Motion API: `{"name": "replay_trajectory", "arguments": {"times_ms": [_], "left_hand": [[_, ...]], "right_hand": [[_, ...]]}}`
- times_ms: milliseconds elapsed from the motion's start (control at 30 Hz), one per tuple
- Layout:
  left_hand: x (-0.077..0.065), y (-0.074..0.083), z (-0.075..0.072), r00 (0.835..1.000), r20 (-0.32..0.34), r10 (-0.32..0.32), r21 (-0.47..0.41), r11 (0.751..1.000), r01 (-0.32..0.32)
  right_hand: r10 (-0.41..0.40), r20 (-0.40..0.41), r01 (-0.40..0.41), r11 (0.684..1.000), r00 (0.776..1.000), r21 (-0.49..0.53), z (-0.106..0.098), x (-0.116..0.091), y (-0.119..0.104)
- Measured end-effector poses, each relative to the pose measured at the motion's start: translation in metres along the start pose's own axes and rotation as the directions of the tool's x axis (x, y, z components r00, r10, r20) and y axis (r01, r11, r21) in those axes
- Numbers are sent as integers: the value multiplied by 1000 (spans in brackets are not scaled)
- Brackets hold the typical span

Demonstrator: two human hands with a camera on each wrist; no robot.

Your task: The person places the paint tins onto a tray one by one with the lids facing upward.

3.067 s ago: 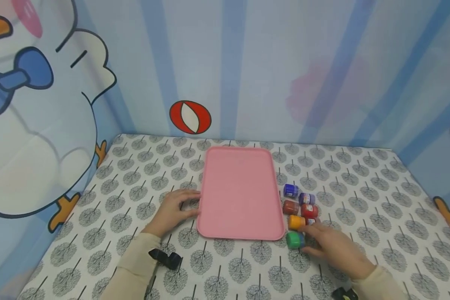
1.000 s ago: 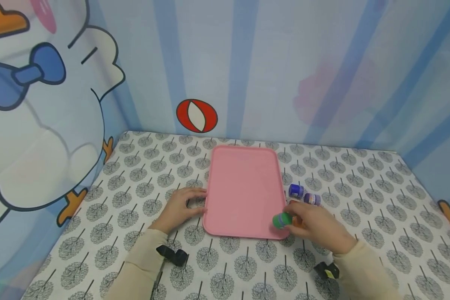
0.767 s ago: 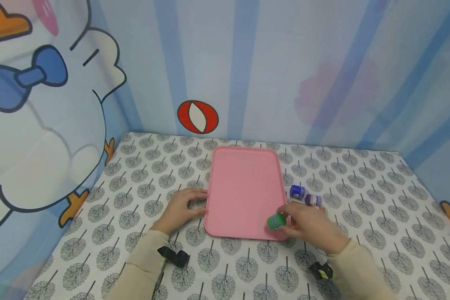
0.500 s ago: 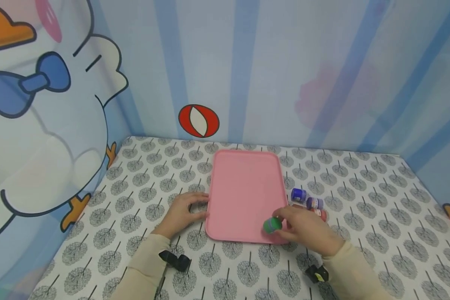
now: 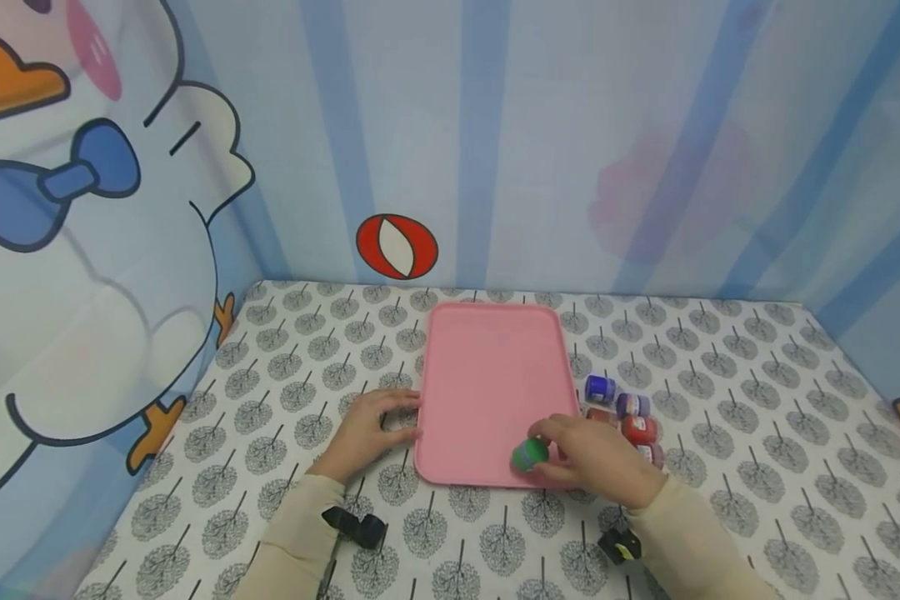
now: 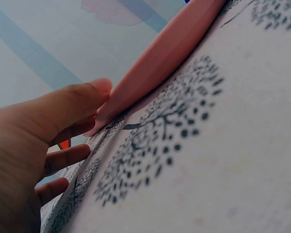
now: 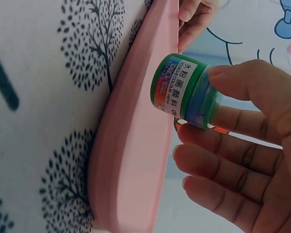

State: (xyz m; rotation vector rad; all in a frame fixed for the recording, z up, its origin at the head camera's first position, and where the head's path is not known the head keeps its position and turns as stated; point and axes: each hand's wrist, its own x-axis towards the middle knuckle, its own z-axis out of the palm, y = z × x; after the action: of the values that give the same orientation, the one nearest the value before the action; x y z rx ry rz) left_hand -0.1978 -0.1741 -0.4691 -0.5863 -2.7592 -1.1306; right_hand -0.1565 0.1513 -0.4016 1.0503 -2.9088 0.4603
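Observation:
My right hand (image 5: 596,458) pinches a small green paint jar (image 5: 529,454) between thumb and fingertips, over the near right part of a pink tray (image 5: 495,375). In the right wrist view the jar (image 7: 177,87) is tilted, its printed label showing, and held above the tray rim (image 7: 136,145). My left hand (image 5: 367,429) rests at the tray's left side with relaxed fingers. In the left wrist view its thumb meets the tray edge (image 6: 150,68), the other fingers loosely spread.
Right of the tray lie a blue jar (image 5: 600,388), a purple jar (image 5: 633,405), a brown jar (image 5: 602,417), a red jar (image 5: 640,429) and a partly hidden reddish jar (image 5: 650,454). The orange jar is out of sight. A patterned cloth (image 5: 330,350) covers the table.
The green jar was lying right of the tray; my right hand has picked it up and carried it left over the tray. My left hand has stayed at the tray's edge.

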Motion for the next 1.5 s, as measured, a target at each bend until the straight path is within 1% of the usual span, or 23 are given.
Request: {"name": "replay_trajectory", "arguments": {"times_ms": [133,300,467,733,867,1200,1500], "left_hand": [[-1,1,0,1000,1,-13,-4,1000,13],[-1,0,1,1000,2,-12,0,1000,12],[0,-1,0,1000,11,-16,-4,1000,16],[2,1,-3,999,26,-26,-1,1000,26],[2,1,-3,999,24,-23,1,1000,23],[0,1,-1,1000,15,-23,4,1000,23],[-1,2,-1,999,16,-30,9,1000,29]], "right_hand": [[-19,6,19,1000,1000,4,3,3,-1],[-39,7,39,999,999,-7,8,6,-2],[-56,21,56,998,998,6,11,10,-3],[-50,19,50,999,999,21,12,13,-5],[-42,32,42,999,999,30,13,14,-7],[-62,30,61,998,998,28,16,16,-7],[-75,25,74,997,997,22,14,15,-6]]}}
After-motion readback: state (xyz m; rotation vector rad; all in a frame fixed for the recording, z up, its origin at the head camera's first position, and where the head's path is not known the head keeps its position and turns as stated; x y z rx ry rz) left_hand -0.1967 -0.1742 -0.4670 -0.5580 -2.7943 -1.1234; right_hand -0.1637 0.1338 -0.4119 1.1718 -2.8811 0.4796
